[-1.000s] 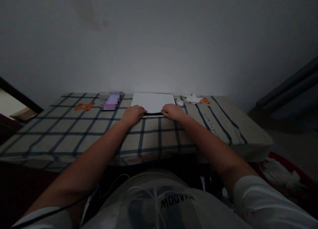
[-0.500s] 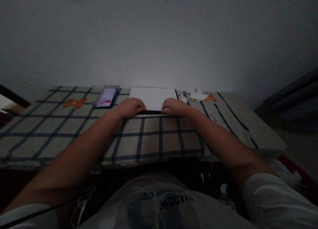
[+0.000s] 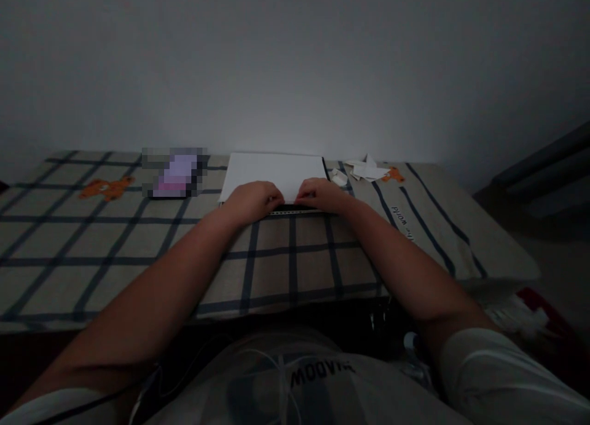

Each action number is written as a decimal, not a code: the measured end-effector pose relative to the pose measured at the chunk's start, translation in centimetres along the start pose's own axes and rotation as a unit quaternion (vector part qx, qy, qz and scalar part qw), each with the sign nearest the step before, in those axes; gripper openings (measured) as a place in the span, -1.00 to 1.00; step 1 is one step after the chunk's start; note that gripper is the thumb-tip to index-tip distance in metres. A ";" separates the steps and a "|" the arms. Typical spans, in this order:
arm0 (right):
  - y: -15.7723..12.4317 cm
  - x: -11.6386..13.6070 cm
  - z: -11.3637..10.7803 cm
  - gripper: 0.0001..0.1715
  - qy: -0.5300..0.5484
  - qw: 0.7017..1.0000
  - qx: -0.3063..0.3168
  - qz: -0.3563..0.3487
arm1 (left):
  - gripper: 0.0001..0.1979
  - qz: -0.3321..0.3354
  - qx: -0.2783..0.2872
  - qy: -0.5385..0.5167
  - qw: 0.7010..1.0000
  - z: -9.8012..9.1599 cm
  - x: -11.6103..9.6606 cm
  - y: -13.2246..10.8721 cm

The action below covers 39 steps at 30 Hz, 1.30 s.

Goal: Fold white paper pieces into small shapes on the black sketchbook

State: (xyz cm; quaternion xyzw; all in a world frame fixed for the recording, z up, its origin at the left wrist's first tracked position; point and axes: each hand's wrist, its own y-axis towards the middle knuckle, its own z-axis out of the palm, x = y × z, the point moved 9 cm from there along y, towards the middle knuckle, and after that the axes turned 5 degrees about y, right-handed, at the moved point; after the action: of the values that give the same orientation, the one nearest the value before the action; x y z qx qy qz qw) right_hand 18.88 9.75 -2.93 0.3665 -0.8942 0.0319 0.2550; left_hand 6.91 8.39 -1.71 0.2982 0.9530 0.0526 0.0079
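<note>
A white sheet of paper (image 3: pixel 276 166) lies flat at the far middle of a table under a checked cloth (image 3: pixel 115 246). My left hand (image 3: pixel 251 198) and my right hand (image 3: pixel 322 194) rest side by side on the sheet's near edge, fingers curled down and pressing on it. Between and just below the hands a thin dark strip with a pale dotted edge (image 3: pixel 295 211) shows under the paper. The fingertips are partly hidden and the room is dim.
A blurred purple phone-like object (image 3: pixel 175 173) lies left of the sheet. White paper scraps (image 3: pixel 364 170) and a small crumpled bit (image 3: pixel 338 178) lie to its right. A bare wall stands right behind the table. A red and white heap (image 3: pixel 525 314) sits low at the right.
Both hands have slid closer together along the paper's near edge. The view has shifted, so more of the table's left side shows.
</note>
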 end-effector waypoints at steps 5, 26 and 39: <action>-0.3 0.2 -0.5 -0.78 0.010 1.000 -0.001 -0.012 | -0.67 -0.020 -0.011 -0.018 1.000 0.3 0.3 -0.6; -0.5 -2.6 -0.6 -0.78 0.036 0.994 -0.003 0.099 | -0.60 0.077 -0.089 0.088 0.989 0.5 -8.4 -2.2; -2.5 -4.2 -2.3 -0.67 0.028 0.983 0.060 0.170 | -0.49 0.054 -0.063 0.077 0.994 1.2 -7.8 -2.2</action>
State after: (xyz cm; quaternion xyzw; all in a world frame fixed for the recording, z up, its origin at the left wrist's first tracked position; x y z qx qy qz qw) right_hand 24.05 11.17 -3.28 0.2230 -0.9323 0.1391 0.2484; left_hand 12.12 2.22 -3.22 0.3434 0.9279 0.1361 -0.0496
